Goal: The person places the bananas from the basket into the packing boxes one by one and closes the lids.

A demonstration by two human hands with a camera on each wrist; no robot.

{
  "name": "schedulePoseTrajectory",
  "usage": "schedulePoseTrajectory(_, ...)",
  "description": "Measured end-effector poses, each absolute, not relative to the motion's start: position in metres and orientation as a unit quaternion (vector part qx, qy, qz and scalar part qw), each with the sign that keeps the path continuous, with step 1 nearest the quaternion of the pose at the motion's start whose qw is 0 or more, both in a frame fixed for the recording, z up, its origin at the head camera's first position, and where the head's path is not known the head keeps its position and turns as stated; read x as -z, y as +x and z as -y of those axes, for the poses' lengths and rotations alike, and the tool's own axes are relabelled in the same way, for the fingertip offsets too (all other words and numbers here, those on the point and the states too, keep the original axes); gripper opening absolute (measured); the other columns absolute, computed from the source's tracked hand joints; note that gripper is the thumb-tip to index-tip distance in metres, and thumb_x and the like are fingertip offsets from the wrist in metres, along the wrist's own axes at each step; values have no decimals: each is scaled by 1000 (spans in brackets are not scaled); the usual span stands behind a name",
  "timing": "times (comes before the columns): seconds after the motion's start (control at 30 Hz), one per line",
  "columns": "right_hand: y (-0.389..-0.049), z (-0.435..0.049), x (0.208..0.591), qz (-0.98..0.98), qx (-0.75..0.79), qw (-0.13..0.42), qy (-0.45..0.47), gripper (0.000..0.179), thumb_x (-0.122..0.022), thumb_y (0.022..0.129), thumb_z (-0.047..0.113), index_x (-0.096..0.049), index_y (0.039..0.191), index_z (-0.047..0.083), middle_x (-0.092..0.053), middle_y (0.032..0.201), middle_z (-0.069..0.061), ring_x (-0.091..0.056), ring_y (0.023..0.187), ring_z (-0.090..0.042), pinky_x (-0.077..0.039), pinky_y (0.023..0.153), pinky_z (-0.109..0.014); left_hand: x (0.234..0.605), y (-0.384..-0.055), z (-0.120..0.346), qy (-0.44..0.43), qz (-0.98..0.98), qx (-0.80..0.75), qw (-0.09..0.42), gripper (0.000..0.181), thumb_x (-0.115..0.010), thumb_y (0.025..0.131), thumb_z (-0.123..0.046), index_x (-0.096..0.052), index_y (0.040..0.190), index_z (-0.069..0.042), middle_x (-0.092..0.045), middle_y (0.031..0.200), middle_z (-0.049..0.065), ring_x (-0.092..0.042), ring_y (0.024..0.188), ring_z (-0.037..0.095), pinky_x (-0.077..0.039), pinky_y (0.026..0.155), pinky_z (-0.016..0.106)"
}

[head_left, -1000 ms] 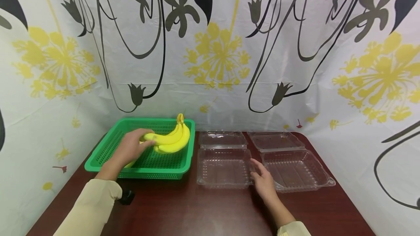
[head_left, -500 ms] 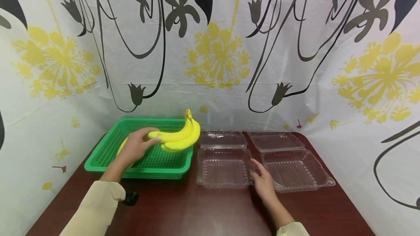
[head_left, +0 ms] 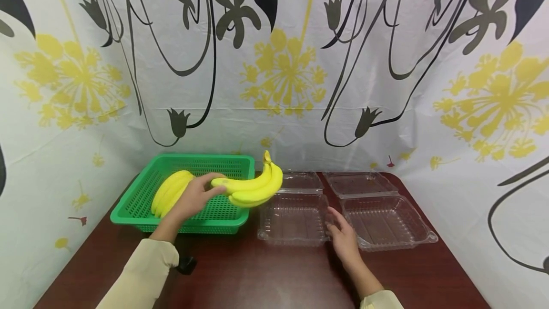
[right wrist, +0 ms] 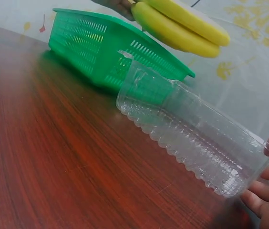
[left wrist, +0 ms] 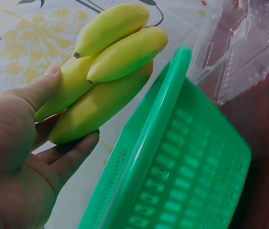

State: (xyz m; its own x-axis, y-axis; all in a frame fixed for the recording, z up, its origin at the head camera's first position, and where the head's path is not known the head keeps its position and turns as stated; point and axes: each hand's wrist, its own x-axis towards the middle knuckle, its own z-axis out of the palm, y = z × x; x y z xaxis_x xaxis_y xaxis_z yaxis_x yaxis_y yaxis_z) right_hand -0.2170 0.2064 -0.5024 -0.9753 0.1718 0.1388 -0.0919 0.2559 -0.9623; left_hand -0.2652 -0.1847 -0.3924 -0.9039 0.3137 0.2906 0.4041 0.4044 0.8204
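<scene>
In the head view, my left hand (head_left: 195,199) holds a bunch of yellow bananas (head_left: 253,187) by its lower tips, stem end up. The left wrist view shows the thumb on one side of the bananas (left wrist: 110,90) and the fingers under the other. The bunch hangs over the right rim of the green basket (head_left: 141,199), beside the near clear plastic clamshell container (head_left: 296,218). More bananas (head_left: 171,192) lie in the basket. My right hand (head_left: 345,240) rests against the right wall of that container; in the right wrist view its fingers (right wrist: 258,193) touch the container's end (right wrist: 191,138).
A second open clamshell container (head_left: 388,221) stands to the right, lid folded back toward the wall. A dark red wooden table (head_left: 257,275) carries everything. Behind it hangs a white patterned cloth (head_left: 296,132). A black device (head_left: 186,265) is at my left wrist.
My left hand has carried the banana bunch rightward from over the basket to its right rim, close to the container. The bananas in the basket have come into sight. My right hand stays put.
</scene>
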Motion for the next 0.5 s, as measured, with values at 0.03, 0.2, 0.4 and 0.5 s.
schedulePoseTrajectory(0.03, -217, -207, 502, 785, -609, 111, -20, 46, -45, 96, -7, -45, 142, -2, -51, 133, -29, -55, 117, -41, -52, 87, -41, 393, -265, 182, -216, 834, 506, 43, 32, -65, 95, -27, -65, 120, -7, -64, 112, 10, -62, 89, 26, -51, 78, 49)
schedulePoseTrajectory(0.2, -218, -208, 508, 786, -605, 124, -15, 46, -46, 96, -7, -46, 142, 0, -52, 133, -28, -56, 115, -40, -54, 84, -37, 398, -268, 167, -223, 834, 504, 38, 34, -64, 95, -31, -64, 121, -9, -64, 113, 8, -62, 91, 28, -50, 78, 46)
schedulePoseTrajectory(0.4, -219, -209, 509, 784, -609, 120, -25, 46, -45, 96, -6, -47, 142, 2, -53, 133, -26, -56, 115, -39, -53, 85, -39, 398, -270, 148, -224, 837, 499, 24, 34, -65, 94, -30, -65, 122, -10, -64, 113, 7, -62, 90, 21, -52, 79, 46)
schedulePoseTrajectory(0.5, -218, -209, 508, 787, -606, 110, -30, 47, -45, 97, -4, -47, 143, 4, -52, 135, -25, -56, 117, -38, -52, 88, -41, 399, -270, 138, -220, 843, 490, 20, 34, -66, 94, -31, -65, 122, -12, -65, 109, 4, -62, 88, 22, -52, 74, 39)
